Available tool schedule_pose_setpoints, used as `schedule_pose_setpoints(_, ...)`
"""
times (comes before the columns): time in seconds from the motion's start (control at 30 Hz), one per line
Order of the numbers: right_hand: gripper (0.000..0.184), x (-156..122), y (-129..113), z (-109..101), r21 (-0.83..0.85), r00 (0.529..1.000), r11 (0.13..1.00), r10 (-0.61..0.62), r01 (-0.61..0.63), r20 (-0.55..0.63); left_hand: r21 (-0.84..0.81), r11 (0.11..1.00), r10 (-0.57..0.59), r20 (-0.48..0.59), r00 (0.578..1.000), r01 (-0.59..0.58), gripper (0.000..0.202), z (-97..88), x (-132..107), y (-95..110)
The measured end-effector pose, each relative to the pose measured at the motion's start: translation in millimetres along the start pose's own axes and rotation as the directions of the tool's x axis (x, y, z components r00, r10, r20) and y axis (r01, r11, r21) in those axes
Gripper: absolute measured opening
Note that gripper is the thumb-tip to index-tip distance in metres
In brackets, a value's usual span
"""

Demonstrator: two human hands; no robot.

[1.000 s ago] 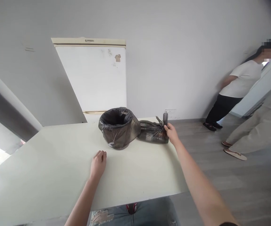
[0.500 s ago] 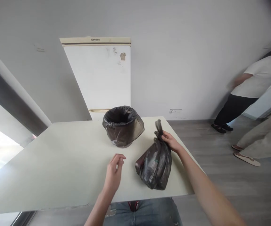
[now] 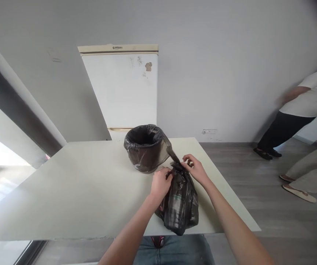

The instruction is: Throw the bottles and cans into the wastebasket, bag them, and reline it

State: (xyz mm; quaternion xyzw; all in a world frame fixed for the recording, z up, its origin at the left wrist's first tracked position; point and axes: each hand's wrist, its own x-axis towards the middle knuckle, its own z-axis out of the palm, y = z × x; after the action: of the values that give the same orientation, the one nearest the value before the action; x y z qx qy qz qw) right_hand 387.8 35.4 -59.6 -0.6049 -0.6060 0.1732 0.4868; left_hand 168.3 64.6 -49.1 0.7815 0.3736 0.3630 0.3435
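A filled black garbage bag (image 3: 179,206) rests on the table near its front edge, its neck gathered at the top. My left hand (image 3: 161,183) is closed at the left side of the neck, fingers curled on the plastic. On the other side, my right hand (image 3: 193,168) pinches the gathered top, its fingers bent. A loose strip of plastic sticks up from the neck toward the back left. Behind it stands a trash bin (image 3: 144,151) lined with another black bag folded over its rim. Packages show dimly through the thin plastic of the filled bag.
The pale table (image 3: 86,191) extends far to the left. A white refrigerator (image 3: 122,88) stands against the wall behind it. At the right, a person in a white shirt (image 3: 313,94) and another person's legs (image 3: 310,176) are on the grey floor (image 3: 238,176).
My left hand has moved right and up from beside the bag to its neck. The bag's top has come lower and left with my right hand. The view has shifted slightly.
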Motion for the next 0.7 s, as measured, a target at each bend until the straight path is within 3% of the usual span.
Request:
schedule_pose_setpoints(0.13, 0.026, -30, 7, -2, 0.001, 0.993, 1.000, 0.010, -0.011, 0.118, -0.048, 0.998, 0.040, -0.073, 0.997, -0.044, 0.014, -2.1, -1, -2)
schedule_pose_setpoints(0.27, 0.029, -42, 29, 0, 0.179, 0.989, 0.980, 0.105, -0.084, -0.107, -0.053, 0.994, 0.088, -0.057, 0.994, -0.091, 0.018, -15.8, -5, -6)
schedule_pose_setpoints(0.33, 0.029, -43, 44, 0, 0.281, 0.957, 0.953, 0.182, -0.115, -0.227, -0.060, 0.995, 0.074, -0.087, 0.993, -0.079, 0.018, -25.8, -9, -10)
schedule_pose_setpoints(0.47, 0.034, -44, 67, -4, 0.329, 0.866, 0.935, 0.272, -0.135, -0.419, -0.022, 1.000, 0.007, -0.238, 0.971, -0.012, 0.019, -45.4, -29, -24)
schedule_pose_setpoints(0.57, 0.038, -44, 72, -6, 0.408, 0.809, 0.899, 0.354, -0.157, -0.469, -0.002, 0.999, -0.043, -0.329, 0.943, 0.045, 0.029, -56.3, -46, -30)
schedule_pose_setpoints(0.63, 0.040, -44, 65, -6, 0.422, 0.788, 0.896, 0.356, -0.136, -0.502, 0.005, 1.000, -0.006, -0.351, 0.936, 0.008, 0.045, -59.8, -52, -26)
schedule_pose_setpoints(0.7, 0.039, -44, 52, -3, 0.361, 0.828, 0.928, 0.271, -0.090, -0.491, 0.046, 0.997, 0.066, -0.352, 0.934, -0.053, 0.046, -59.2, -51, -16)
